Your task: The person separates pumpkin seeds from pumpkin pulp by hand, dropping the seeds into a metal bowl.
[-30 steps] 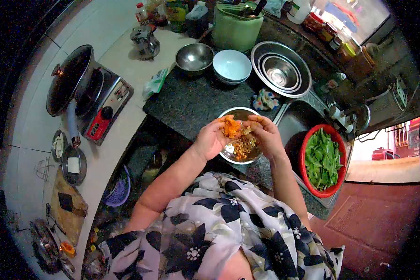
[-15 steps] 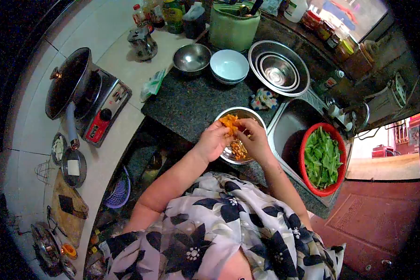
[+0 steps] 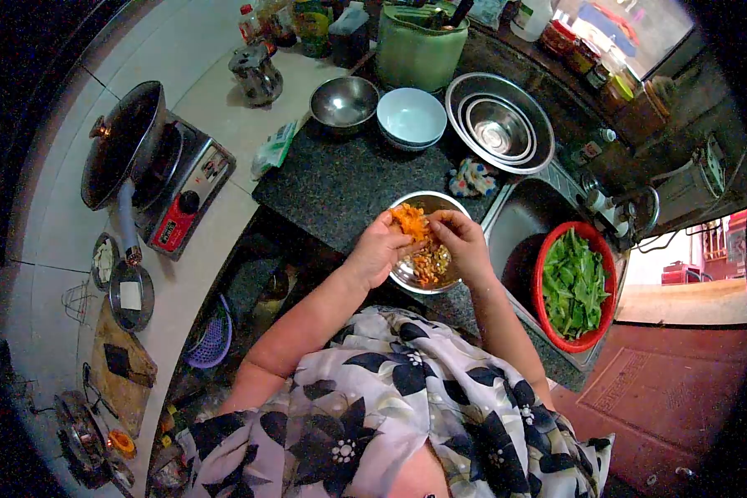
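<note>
In the head view, my left hand (image 3: 373,253) is closed around a clump of stringy orange pumpkin pulp (image 3: 408,222). My right hand (image 3: 463,243) meets the clump from the right, its thumb and fingers pinched together at the edge of the pulp. What sits between those fingertips is too small to make out. Both hands are over a shiny metal bowl (image 3: 404,280) on the dark counter. Loose pale and orange seeds with bits of pulp (image 3: 429,266) lie inside the bowl.
Right of the bowl is a sink (image 3: 519,224), with a red basin (image 3: 542,303) of leafy greens at its edge. Behind stand white bowls (image 3: 411,116), a metal bowl (image 3: 343,104), nested basins (image 3: 455,108) and a green pot (image 3: 421,58). A wok (image 3: 124,141) rests on a stove (image 3: 192,199) at left.
My right hand has shifted slightly right, opening a small gap to my left hand and showing more of the seeds below. My left hand still holds the pulp.
</note>
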The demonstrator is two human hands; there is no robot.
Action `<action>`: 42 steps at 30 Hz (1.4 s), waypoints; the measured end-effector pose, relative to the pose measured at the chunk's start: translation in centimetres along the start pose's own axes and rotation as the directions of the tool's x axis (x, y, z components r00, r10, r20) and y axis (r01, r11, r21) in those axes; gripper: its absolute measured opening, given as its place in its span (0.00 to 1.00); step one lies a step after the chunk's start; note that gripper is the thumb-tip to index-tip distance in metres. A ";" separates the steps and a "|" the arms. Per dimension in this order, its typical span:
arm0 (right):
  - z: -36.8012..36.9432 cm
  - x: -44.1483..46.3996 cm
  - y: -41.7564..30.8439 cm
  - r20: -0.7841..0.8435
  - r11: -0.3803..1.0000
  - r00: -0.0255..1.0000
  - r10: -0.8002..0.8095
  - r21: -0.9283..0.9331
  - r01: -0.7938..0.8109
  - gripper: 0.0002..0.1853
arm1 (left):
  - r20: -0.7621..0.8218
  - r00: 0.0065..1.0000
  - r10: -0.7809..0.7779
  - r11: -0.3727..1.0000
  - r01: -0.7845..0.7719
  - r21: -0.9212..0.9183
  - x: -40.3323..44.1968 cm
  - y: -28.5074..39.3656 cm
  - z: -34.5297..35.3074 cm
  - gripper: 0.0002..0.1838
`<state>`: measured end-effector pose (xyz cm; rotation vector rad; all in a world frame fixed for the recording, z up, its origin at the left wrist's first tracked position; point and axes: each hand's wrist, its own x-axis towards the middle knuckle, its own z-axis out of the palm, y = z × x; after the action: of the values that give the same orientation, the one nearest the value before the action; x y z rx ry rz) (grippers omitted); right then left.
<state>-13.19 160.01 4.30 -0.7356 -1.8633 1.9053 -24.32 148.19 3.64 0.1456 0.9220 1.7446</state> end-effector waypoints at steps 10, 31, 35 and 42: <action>-2.1 0.3 1.3 0.211 0.539 0.872 -0.441 -0.715 0.446 0.05 | -0.029 0.999 0.030 1.000 -0.030 -0.004 -0.1 0.7 0.5 0.28; -0.6 0.1 0.6 0.093 0.956 0.985 0.143 0.246 -0.162 0.10 | 0.102 0.995 -0.003 0.999 0.008 -0.044 0.2 0.2 -0.1 0.30; -0.3 -0.5 -2.3 0.224 0.729 0.931 0.287 0.580 -0.364 0.08 | 0.114 0.993 -0.023 0.999 0.027 -0.037 -0.1 0.5 0.1 0.26; -0.1 -0.4 -1.2 0.036 0.823 0.964 0.265 0.513 -0.245 0.08 | 0.056 0.998 -0.032 0.995 0.026 0.095 0.0 -0.1 -0.1 0.14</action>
<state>-12.91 159.96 5.49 -0.8542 -1.1745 2.3938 -24.30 148.17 3.51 0.2412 0.9601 1.6627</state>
